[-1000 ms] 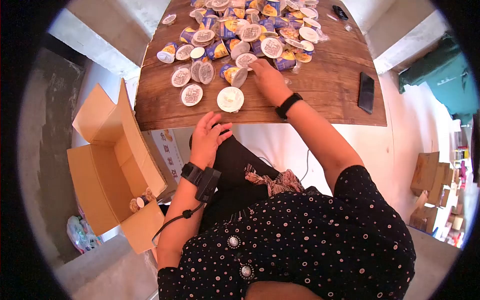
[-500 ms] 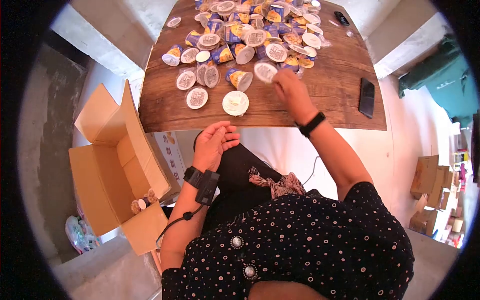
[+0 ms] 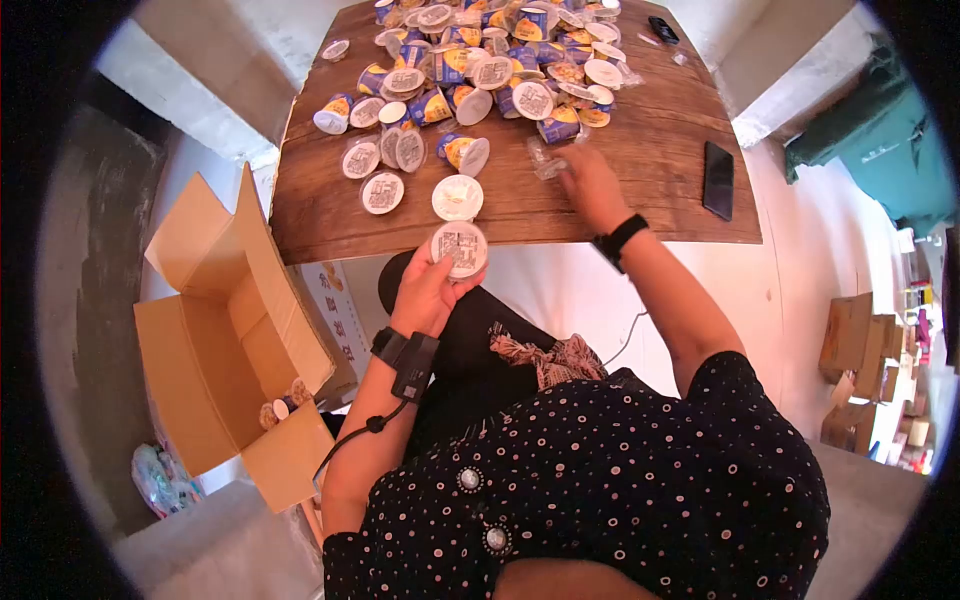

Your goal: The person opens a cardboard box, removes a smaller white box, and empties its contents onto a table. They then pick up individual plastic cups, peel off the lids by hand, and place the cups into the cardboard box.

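Note:
My left hand (image 3: 428,295) is closed round the edge of a round tub (image 3: 460,250), its white printed lid facing up. The body of this tub is hidden beneath the lid. Just beyond it, on the table, lies another round white lid (image 3: 458,198) without the dark print. My right hand (image 3: 592,188) is over the table, fingers bent together at a crumpled piece of clear plastic (image 3: 545,158). A blue and yellow cup (image 3: 560,125) lies just past the right fingers. Another cup with a pale lid (image 3: 465,153) lies on its side to the left.
A large pile of blue and yellow cups (image 3: 450,65) and printed lids covers the far part of the wooden table (image 3: 660,150). A black phone (image 3: 718,180) lies at the right. An opened cardboard box (image 3: 215,335) stands at lower left with a few items inside.
The right hand held a printed-lid tub; now a similar one is in the left hand, which was empty. The right hand has shifted slightly right and down, and clear plastic shows at its fingers.

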Motion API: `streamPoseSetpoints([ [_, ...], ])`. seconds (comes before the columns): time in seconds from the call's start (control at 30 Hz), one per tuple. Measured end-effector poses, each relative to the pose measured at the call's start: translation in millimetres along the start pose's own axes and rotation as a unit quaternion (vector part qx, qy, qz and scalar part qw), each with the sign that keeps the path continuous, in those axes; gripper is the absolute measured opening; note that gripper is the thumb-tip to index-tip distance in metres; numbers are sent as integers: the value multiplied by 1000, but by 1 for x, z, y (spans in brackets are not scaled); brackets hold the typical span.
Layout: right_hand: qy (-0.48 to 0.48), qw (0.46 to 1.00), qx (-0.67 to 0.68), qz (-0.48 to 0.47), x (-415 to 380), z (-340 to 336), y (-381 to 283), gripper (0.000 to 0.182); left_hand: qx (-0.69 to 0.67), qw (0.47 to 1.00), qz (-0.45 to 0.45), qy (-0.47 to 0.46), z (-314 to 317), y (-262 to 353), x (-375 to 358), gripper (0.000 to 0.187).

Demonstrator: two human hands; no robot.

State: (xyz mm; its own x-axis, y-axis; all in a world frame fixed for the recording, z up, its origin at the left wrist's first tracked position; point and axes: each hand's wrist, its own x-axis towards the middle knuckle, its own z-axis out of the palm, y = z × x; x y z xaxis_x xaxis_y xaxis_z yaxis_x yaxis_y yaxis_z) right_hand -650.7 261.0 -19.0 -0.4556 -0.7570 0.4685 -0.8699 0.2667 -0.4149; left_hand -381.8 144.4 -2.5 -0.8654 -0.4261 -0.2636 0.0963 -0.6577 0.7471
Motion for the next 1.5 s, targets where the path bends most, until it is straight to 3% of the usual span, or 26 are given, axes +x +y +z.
streamPoseSetpoints([
  [0.1, -71, 997, 11, 13, 7, 15, 34, 21, 2, 999, 7, 36, 0, -2, 1, 35],
  [0.3, -165, 983, 14, 78, 10, 7, 42, 18, -17, 999, 4, 43, -3, -1, 2, 36],
  [0.4, -167, 975, 61, 131, -1, 2, 31, 18, -16, 999, 6, 50, 2, 1, 0, 34],
  [0.53, -108, 986, 55, 112, -14, 8, 24, 18, -16, 999, 6, 45, 3, -1, 4, 34],
  [0.6, -98, 939, 286, 162, -18, 14, 15, 16, -3, 998, 9, 58, 3, -1, 1, 34],
  [0.63, -102, 938, 289, 161, -18, 9, -3, 16, -4, 998, 9, 63, 2, -2, 0, 34],
  [0.7, -169, 832, 490, 195, -14, -20, -55, 13, 7, 998, 23, 58, 3, -5, 3, 36],
  [0.83, -245, 825, 477, 178, -16, -27, -110, 10, 29, 998, 26, 59, 10, -7, 2, 36],
  [0.87, -244, 826, 478, 175, -18, -22, -114, 10, 42, 996, 30, 67, 13, -6, 0, 36],
  [0.93, -169, 940, 296, 18, -23, -7, -117, 8, 57, 995, 37, 76, 13, -4, -2, 36],
  [1.0, -142, 951, 274, -9, -27, 0, -119, 8, 25, 999, 39, 21, 10, -3, -4, 36],
  [1.17, -122, 963, 240, -29, -30, 3, -125, 13, 22, 998, 29, 54, 10, -7, 1, 32],
  [1.27, -50, 969, 241, -10, -31, 6, -125, 23, 22, 997, 42, 62, 10, -7, 0, 30],
  [1.33, -50, 932, 348, 89, -31, 9, -125, 31, 16, 997, 52, 54, 10, -7, 0, 30],
  [1.37, -51, 931, 350, 89, -30, 8, -123, 31, 28, 996, 65, 54, 9, -7, -1, 30],
  [1.4, -172, 855, 453, 185, -29, 3, -121, 32, 41, 995, 79, 54, 10, -6, -1, 31],
  [1.43, -285, 745, 538, 274, -28, 0, -120, 32, 42, 995, 78, 55, 11, -4, -1, 31],
  [1.5, -275, 766, 530, 239, -25, 6, -117, 32, 58, 994, 73, 64, 14, 3, 1, 32],
])
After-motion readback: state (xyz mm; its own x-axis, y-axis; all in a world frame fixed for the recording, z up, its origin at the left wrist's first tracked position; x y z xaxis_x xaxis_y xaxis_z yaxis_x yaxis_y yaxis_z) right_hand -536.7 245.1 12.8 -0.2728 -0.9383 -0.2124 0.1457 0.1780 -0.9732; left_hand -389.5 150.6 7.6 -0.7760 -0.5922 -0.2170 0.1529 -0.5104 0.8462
